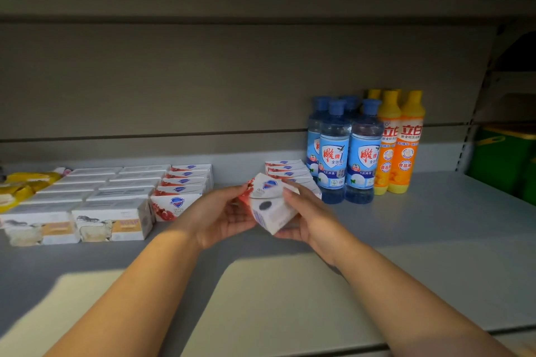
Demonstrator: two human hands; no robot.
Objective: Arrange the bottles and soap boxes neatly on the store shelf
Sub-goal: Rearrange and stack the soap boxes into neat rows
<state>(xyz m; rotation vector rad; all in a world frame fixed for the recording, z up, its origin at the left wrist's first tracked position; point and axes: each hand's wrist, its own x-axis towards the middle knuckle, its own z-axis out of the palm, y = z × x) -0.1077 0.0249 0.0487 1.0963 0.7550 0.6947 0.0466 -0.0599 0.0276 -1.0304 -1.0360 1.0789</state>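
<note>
Fingers of my left hand (223, 214) and right hand (304, 211) curl around a tilted white-and-red cardboard soap box (269, 206), just left of the blue-capped clear plastic bottles (345, 151); swung carelessly, it may topple them.

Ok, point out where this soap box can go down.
The soap box could go on bare shelf between the two red-and-white box rows. Also free: right of the orange bottles, and the front strip. Crowded: white boxes at left, blue bottles.
</note>
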